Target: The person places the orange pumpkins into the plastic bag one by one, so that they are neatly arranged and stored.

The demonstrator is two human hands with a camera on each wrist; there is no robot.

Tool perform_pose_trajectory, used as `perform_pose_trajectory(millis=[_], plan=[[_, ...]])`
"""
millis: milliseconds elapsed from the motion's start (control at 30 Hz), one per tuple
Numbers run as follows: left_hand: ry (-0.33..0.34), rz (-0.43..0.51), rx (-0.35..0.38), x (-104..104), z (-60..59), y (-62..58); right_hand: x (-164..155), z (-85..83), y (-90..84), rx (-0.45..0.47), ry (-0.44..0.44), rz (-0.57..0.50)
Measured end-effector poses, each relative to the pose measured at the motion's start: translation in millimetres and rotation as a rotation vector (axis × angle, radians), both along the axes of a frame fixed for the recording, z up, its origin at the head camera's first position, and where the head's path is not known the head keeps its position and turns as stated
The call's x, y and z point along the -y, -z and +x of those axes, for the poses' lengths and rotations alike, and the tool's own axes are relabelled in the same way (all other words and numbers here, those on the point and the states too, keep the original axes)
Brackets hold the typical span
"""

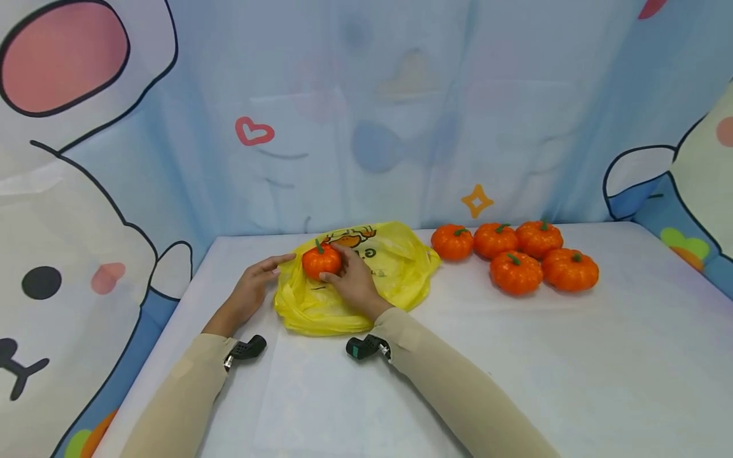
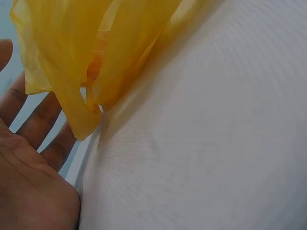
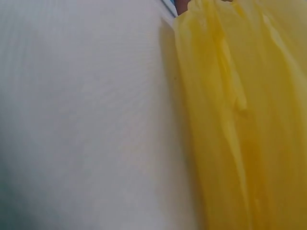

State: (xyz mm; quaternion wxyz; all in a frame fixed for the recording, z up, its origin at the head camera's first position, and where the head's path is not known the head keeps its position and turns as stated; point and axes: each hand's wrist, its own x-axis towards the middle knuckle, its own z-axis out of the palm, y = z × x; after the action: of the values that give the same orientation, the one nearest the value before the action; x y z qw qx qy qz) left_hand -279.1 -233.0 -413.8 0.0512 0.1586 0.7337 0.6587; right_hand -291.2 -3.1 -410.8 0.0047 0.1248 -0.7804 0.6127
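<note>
Pumpkin held on a yellow bag.
Right hand (image 1: 355,283) grips the pumpkin (image 1: 321,260) atop the bag (image 1: 395,273); left hand (image 1: 252,289), fingers relaxed, touches the bag's nine-o'clock edge. Five pumpkins (image 1: 515,254) lie at three o'clock on the surface (image 1: 572,381).

Light: bright, even and soft, from above.
Shadows: faint, short under the yellow bag (image 1: 366,280) on the table (image 1: 572,356).
Glare: none evident.
Focus: head view sharp; both wrist views close and blurred.
Distortion: wide-angle stretch at the head view's edges.
</note>
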Motion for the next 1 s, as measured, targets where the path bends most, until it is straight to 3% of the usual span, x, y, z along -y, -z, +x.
perform_pose_trajectory(millis=[267,500,633,767,1000], plan=[[0.003,0.011,-0.015,1,-0.1,-1.3,-4,-0.9,-14.5,0.009,-0.009,0.152],[0.020,0.028,-0.033,0,0.9,-0.2,-28,7.7,-44.7,0.055,-0.074,0.350],[0.018,0.020,-0.027,-3,1.0,0.0,-64,21.1,-62.5,0.004,-0.121,0.394],[0.014,0.018,-0.031,-3,0.4,-0.6,-109,37.4,-77.0,-0.111,-0.099,0.404],[0.016,0.005,-0.026,1,1.8,-0.7,-192,61.0,-85.6,-0.193,0.098,0.529]])
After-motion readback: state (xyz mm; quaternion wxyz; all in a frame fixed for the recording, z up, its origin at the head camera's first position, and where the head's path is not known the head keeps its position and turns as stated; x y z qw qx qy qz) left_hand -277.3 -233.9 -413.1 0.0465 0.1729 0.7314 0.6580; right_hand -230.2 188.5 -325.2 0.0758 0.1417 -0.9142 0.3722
